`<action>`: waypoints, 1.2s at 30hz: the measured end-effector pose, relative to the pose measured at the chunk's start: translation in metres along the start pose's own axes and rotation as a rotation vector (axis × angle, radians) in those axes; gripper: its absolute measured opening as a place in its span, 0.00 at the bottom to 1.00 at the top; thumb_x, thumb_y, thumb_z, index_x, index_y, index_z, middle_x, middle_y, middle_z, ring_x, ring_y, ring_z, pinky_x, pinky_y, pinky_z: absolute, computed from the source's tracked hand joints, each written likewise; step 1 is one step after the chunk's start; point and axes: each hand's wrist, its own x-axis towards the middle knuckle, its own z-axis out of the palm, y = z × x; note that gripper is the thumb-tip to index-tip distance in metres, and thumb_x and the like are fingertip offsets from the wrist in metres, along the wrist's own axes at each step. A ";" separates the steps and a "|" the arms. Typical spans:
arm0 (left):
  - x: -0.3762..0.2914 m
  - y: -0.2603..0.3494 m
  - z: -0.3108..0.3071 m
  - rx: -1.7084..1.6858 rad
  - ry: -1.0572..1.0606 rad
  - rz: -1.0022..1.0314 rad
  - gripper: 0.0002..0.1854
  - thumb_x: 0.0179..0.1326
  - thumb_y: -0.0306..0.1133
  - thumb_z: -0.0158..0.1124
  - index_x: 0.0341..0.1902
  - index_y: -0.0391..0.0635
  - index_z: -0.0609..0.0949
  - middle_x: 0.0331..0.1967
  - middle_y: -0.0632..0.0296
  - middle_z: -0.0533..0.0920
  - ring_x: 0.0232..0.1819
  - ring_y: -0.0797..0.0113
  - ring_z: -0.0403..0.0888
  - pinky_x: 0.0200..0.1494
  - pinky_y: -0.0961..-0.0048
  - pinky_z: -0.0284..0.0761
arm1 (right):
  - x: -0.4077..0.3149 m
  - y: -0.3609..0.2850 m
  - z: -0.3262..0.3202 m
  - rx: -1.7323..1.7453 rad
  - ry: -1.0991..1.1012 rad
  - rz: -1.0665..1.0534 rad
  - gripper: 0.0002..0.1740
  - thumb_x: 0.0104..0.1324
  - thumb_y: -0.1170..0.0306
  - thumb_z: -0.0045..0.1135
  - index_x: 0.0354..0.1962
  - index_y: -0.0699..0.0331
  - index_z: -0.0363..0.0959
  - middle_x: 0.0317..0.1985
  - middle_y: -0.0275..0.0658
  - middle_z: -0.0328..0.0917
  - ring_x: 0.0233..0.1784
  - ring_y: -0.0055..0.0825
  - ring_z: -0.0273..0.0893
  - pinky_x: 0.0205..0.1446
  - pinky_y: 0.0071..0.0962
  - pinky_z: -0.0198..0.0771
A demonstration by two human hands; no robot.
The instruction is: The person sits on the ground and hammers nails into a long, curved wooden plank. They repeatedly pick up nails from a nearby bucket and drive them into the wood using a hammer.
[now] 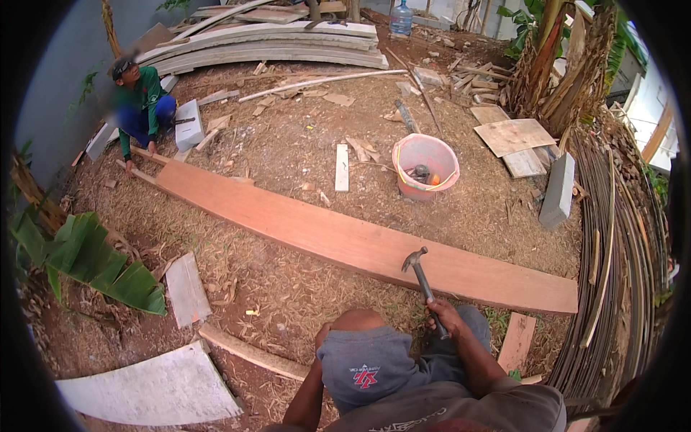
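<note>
A claw hammer is gripped near the end of its dark handle by my right hand. Its metal head lies over the near face of a long reddish-brown plywood-faced plank, which stretches from the left to the right in front of me; whether the head touches the wood I cannot tell. My left hand is mostly hidden beside my bent knee, so its fingers do not show. Two narrow wooden strips stick out at the plank's far left end.
A co-worker crouches at the far left, hands on the strips. Beyond the plank stands a pink bucket with tools inside. Long thin rods lie at right, near a grey block. Boards are stacked at the back.
</note>
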 end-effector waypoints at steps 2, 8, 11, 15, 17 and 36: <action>0.006 -0.018 -0.004 -0.015 0.023 -0.001 0.08 0.69 0.31 0.65 0.43 0.38 0.80 0.29 0.67 0.80 0.32 0.78 0.75 0.38 0.76 0.73 | -0.028 0.006 -0.012 0.252 -0.131 -0.073 0.29 0.76 0.51 0.57 0.61 0.65 0.68 0.33 0.29 0.70 0.24 0.15 0.67 0.22 0.17 0.69; 0.057 -0.033 -0.016 -0.094 0.052 -0.112 0.12 0.69 0.32 0.66 0.50 0.36 0.85 0.32 0.68 0.83 0.33 0.79 0.77 0.39 0.76 0.74 | -0.088 0.007 -0.013 0.187 -0.131 -0.276 0.34 0.70 0.50 0.65 0.61 0.65 0.66 0.32 0.32 0.68 0.23 0.17 0.69 0.20 0.19 0.70; 0.088 -0.019 -0.013 -0.093 0.079 -0.030 0.14 0.69 0.32 0.67 0.53 0.36 0.85 0.33 0.68 0.84 0.34 0.79 0.77 0.40 0.77 0.74 | -0.094 -0.002 -0.008 -0.015 0.180 -0.237 0.32 0.69 0.50 0.66 0.57 0.65 0.67 0.30 0.31 0.67 0.20 0.17 0.69 0.18 0.19 0.69; 0.130 -0.001 -0.012 -0.044 0.073 -0.028 0.14 0.68 0.29 0.67 0.53 0.34 0.85 0.35 0.65 0.86 0.36 0.79 0.80 0.42 0.79 0.75 | -0.112 0.007 -0.009 0.115 0.090 -0.147 0.31 0.69 0.50 0.66 0.56 0.65 0.67 0.27 0.30 0.66 0.17 0.17 0.67 0.15 0.18 0.66; 0.153 0.003 -0.010 -0.143 0.083 0.078 0.12 0.68 0.27 0.67 0.50 0.33 0.85 0.35 0.65 0.86 0.37 0.79 0.81 0.43 0.80 0.76 | -0.129 0.017 -0.014 0.213 0.066 -0.159 0.34 0.68 0.49 0.67 0.58 0.65 0.66 0.27 0.30 0.66 0.16 0.16 0.66 0.14 0.18 0.65; 0.217 -0.006 0.070 -0.074 -0.077 0.131 0.10 0.68 0.28 0.67 0.50 0.36 0.86 0.33 0.70 0.84 0.35 0.82 0.76 0.41 0.81 0.73 | -0.242 -0.037 -0.082 0.209 0.650 -0.990 0.40 0.74 0.58 0.60 0.73 0.68 0.53 0.25 0.26 0.59 0.14 0.10 0.60 0.11 0.13 0.58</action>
